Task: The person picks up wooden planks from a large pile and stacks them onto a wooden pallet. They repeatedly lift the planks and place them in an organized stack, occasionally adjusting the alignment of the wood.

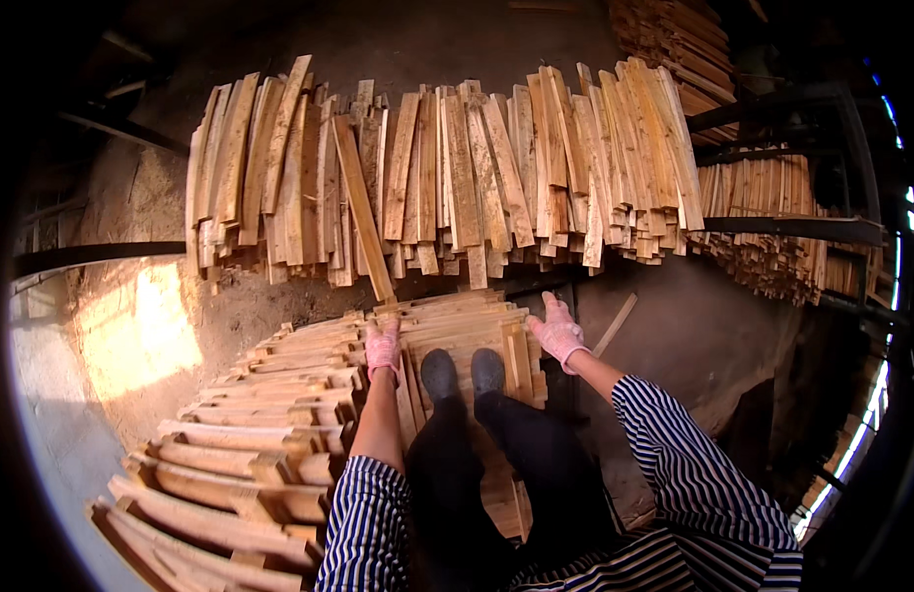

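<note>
Left hand [383, 347] in pink glove closes on the low end of a long wood slat [363, 212] that leans up against the slat pile [447, 168], likely to slide it free. Right hand [557, 331] open, fingers spread, resting on the edge of the crisscrossed slat stack [279, 395] the person stands on, both arms stretched forward
</note>
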Motion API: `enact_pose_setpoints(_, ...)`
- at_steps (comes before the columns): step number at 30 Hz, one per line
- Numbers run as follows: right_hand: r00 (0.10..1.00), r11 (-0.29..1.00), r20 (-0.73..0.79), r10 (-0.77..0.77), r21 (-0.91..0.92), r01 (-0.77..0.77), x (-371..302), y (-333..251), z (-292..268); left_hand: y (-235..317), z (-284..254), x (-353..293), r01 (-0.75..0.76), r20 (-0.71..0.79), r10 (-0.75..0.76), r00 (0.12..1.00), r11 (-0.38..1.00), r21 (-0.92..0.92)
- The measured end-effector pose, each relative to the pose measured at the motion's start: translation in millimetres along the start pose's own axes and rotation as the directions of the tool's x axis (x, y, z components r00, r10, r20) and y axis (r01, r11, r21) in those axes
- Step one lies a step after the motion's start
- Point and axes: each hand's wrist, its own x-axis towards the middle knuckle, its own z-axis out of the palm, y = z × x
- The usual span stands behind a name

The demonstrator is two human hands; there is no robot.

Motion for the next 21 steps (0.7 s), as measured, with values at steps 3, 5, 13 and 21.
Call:
enact_pose_setpoints(3, 0.998, 1.000, -0.066, 0.005, -0.029, -0.007, 108.9, 2.8, 42.3, -30.9, 41.4, 104.7, 0.104, 0.053, -0.096, 0.994, 0.978, -0.182)
enact_pose_setpoints(5, 0.978, 0.997, -0.205, -0.030, -0.081, 0.014, 197.4, -7.3, 76.4, -72.5, 68.5, 180.6, 0.074, 0.044, -0.067, 0.997, 0.982, -0.173)
enact_pose_setpoints(13, 0.911, 0.846, -0.318, 0.262, -0.379, -0.375, 342.5, -47.0, 133.5, -143.6, 128.3, 319.7, 0.014, -0.081, -0.032, 0.996, 0.977, -0.214)
enact_pose_setpoints(21, 0.986, 0.997, -0.154, 0.061, -0.028, -0.066, 353.6, 36.6, 86.5, -69.9, 116.0, 241.0, -0.131, -0.327, 0.201, 0.924, 0.966, 0.224)
